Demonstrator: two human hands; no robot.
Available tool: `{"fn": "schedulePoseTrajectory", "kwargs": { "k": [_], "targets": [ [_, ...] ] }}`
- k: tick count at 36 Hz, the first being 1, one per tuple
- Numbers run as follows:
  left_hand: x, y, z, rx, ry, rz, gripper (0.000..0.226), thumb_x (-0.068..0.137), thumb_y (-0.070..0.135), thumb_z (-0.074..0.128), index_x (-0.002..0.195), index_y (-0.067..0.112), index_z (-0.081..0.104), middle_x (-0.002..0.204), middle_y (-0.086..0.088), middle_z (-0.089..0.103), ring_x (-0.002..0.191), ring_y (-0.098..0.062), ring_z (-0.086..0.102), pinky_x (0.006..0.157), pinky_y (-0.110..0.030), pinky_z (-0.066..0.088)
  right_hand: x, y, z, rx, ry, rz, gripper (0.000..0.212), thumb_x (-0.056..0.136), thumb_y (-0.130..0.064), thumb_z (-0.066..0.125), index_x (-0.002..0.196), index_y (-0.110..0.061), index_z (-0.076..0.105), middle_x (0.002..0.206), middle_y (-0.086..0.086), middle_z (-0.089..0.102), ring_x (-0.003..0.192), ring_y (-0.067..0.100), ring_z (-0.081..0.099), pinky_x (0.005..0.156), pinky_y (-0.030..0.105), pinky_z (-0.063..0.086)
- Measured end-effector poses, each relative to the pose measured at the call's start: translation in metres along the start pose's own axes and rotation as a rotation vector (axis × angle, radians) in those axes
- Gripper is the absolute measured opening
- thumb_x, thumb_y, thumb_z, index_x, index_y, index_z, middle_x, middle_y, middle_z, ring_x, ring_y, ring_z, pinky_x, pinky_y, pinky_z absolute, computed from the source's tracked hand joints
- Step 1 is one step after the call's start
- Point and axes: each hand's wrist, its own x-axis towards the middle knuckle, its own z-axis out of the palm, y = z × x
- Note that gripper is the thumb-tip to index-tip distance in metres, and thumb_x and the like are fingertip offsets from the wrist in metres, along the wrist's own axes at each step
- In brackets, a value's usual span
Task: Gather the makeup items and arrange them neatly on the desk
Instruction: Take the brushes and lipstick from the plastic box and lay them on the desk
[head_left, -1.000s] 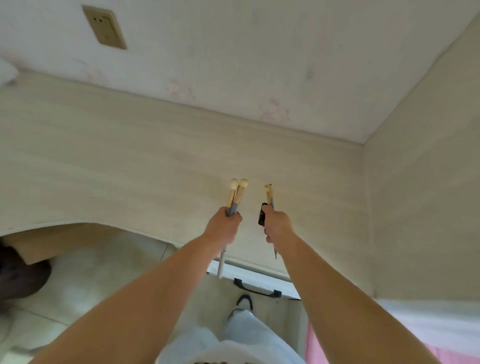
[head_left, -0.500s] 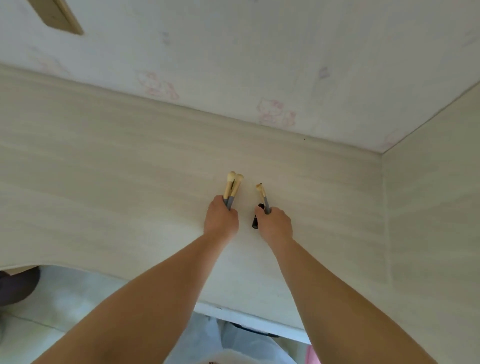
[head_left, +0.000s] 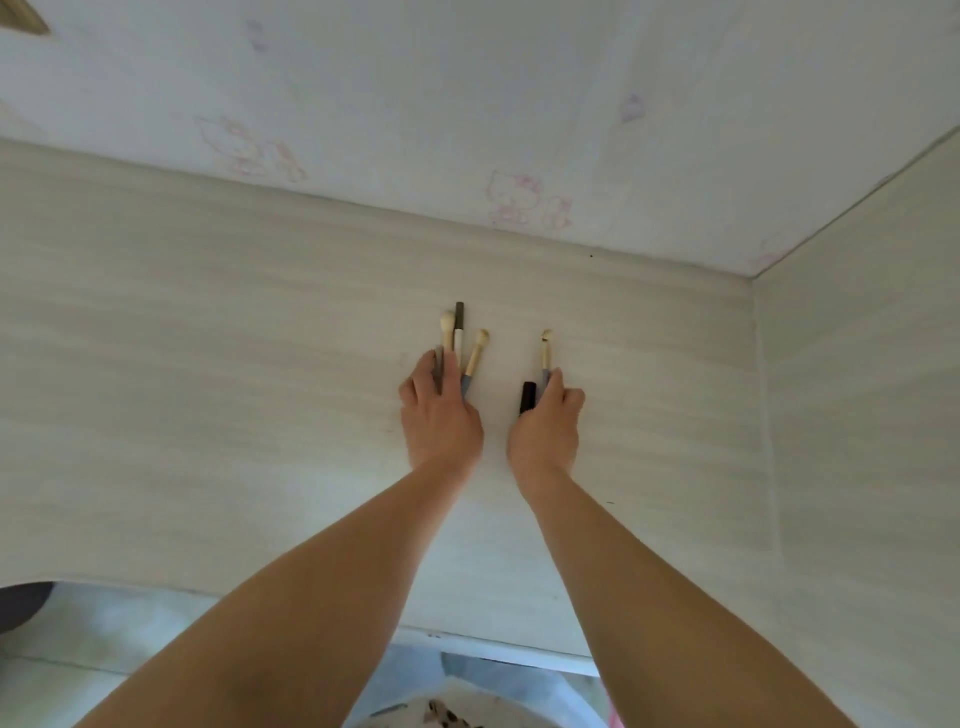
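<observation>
Brushes (head_left: 457, 343) under left hand (head_left: 441, 410), fingers flat | right hand (head_left: 545, 423) pinches brush (head_left: 545, 351), black tube (head_left: 527, 397); desk (head_left: 208, 364)

Home bedroom, cartoon-cat wallpaper (head_left: 511, 200), wooden desk (head_left: 208, 364)

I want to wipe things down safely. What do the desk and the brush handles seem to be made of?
Desk: pale wood-grain laminate, matte, judging by its even printed streaks. Brush handles: tan upper part looks like wood or bamboo, grey lower part probably painted or plastic; too small to tell.
</observation>
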Motion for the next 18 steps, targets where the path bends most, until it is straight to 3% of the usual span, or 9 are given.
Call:
{"fn": "schedulePoseTrajectory", "kwargs": {
  "k": [6, 12, 18],
  "targets": [
    [0.001, -0.02, -0.003, 0.173, 0.002, 0.032, 0.06, 0.098, 0.027, 0.03, 0.151, 0.024, 0.003, 0.159, 0.003, -0.004, 0.145, -0.019, 0.004, 0.117, -0.033, 0.008, -0.007, -0.005, 0.008, -0.036, 0.038, -0.038, 0.068, 0.091, -0.002, 0.045, 0.15, -0.01, 0.01, 0.143, 0.009, 0.021, 0.121, 0.026, 0.032, 0.096, 0.029, 0.038],
    [0.003, -0.026, -0.006, 0.171, -0.004, 0.021, 0.06, 0.098, 0.026, 0.028, 0.151, 0.021, 0.0, 0.159, 0.004, -0.004, 0.146, -0.018, 0.0, 0.119, -0.036, 0.001, -0.009, -0.009, 0.015, -0.21, 0.062, -0.14, 0.059, 0.097, -0.018, 0.041, 0.149, -0.009, 0.014, 0.155, 0.006, 0.011, 0.133, 0.027, 0.024, 0.109, 0.033, 0.027],
    [0.003, -0.032, -0.011, 0.154, 0.007, -0.046, 0.061, 0.097, 0.018, 0.028, 0.15, 0.018, -0.001, 0.159, 0.003, -0.007, 0.146, -0.016, -0.004, 0.119, -0.038, 0.0, -0.015, -0.01, 0.028, -0.282, -0.048, -0.221, 0.062, 0.101, -0.026, 0.03, 0.15, -0.009, -0.003, 0.158, 0.003, -0.012, 0.146, 0.02, -0.007, 0.119, 0.032, 0.0]
  ]
}}
